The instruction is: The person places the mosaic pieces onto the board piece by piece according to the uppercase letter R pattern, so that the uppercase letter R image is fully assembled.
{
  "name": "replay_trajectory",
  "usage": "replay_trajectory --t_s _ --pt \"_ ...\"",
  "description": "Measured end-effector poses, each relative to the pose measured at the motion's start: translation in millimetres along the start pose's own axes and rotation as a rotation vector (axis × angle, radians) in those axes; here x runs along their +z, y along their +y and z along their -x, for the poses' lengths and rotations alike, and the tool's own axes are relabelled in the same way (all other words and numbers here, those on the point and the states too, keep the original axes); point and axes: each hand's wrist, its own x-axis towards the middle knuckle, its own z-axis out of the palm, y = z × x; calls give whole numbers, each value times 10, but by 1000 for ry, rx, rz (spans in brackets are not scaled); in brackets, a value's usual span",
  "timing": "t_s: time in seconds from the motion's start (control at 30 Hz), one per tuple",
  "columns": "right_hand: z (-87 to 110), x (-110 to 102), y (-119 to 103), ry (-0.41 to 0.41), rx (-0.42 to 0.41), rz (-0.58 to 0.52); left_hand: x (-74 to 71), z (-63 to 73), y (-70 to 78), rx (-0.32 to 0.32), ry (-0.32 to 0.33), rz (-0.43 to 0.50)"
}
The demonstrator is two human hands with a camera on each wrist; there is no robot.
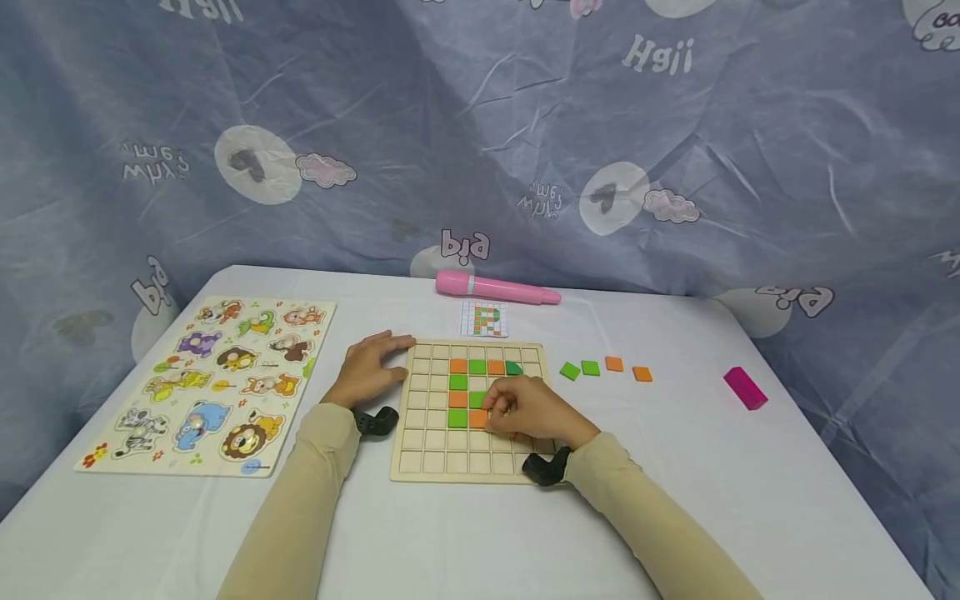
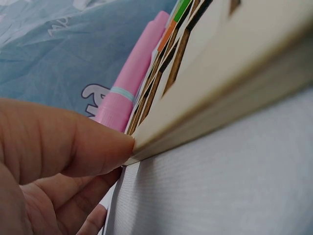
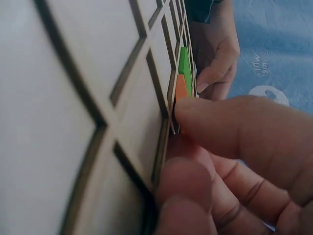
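Grid board (image 1: 411, 439) lies flat; orange tile (image 1: 477, 419) sits in a cell near its middle. Left hand (image 1: 366, 371) at board's upper left corner: fingers extended, thumb touching the edge. Right hand (image 1: 534, 408) over board's right half, fingers curled, thumb against the orange tile; cannot tell whether anything is pinched. Right of board: loose green tiles (image 1: 590, 368), loose orange tiles (image 1: 614, 364). Beyond board: pattern card (image 1: 468, 320), pink pen (image 1: 498, 289). Left of board, apart: animal puzzle (image 1: 176, 467).

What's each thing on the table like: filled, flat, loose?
Pale wooden grid board, partly filled.
Two green square tiles, loose.
Two orange square tiles, loose.
Rectangular animal puzzle board, flat, pictures up.
White rectangular pattern card, pattern up.
Pink pen-shaped tube, on its side.
Magenta oblong block, untouched.
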Motion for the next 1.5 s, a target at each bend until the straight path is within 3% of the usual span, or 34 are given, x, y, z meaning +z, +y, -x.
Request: replay_trajectory --t_s 0.53,0.83,1.1,1.5 --pt "1 -15 36 -24 -13 -15 13 -14 -10 10 -2 -9" --pt "103 -252 142 -37 -36 -229 13 -17 7 10 -5 -1" --pt "246 -625 323 132 31 -342 2 5 17 -5 -11 -5" --pt "585 -1127 724 397 30 -526 0 8 4 1 -7 4"
